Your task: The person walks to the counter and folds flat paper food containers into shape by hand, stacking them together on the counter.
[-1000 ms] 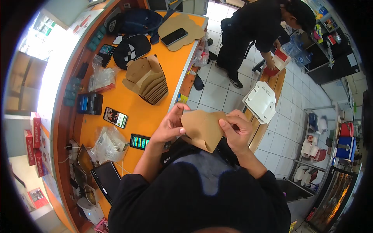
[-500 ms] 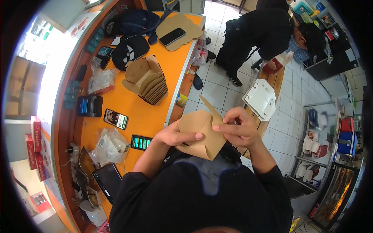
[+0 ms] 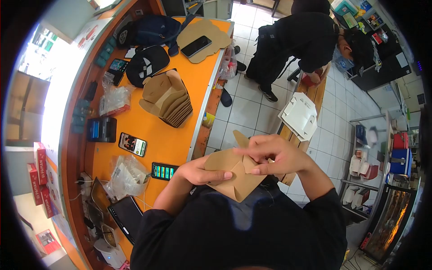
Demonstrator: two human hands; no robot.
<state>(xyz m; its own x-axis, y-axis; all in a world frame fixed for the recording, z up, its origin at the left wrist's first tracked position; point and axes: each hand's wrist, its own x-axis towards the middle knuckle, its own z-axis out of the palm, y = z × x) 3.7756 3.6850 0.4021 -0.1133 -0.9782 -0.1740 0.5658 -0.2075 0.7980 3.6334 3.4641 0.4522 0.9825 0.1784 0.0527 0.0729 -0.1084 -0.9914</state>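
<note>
A partly folded brown cardboard food box (image 3: pixel 237 183) is held in front of my chest. My left hand (image 3: pixel 201 171) grips its left side, thumb lying across the panel. At its right edge my right hand (image 3: pixel 277 155) pinches a flap between thumb and fingers. One rounded flap (image 3: pixel 242 138) sticks up past my right fingers. On the orange table to the left stands a nested stack of folded brown boxes (image 3: pixel 170 101). The box's underside is hidden.
Phones, among them one with a lit screen (image 3: pixel 132 144), plastic bags (image 3: pixel 127 177) and a small black printer (image 3: pixel 101 129) lie on the orange table (image 3: pixel 175 139). A person in black (image 3: pixel 292 45) bends over a wooden bench holding flat white boxes (image 3: pixel 299 116).
My right hand has shifted over the box's right side and now presses a flap inward. The box is turned slightly and sits a little lower. The other person's hands moved slightly.
</note>
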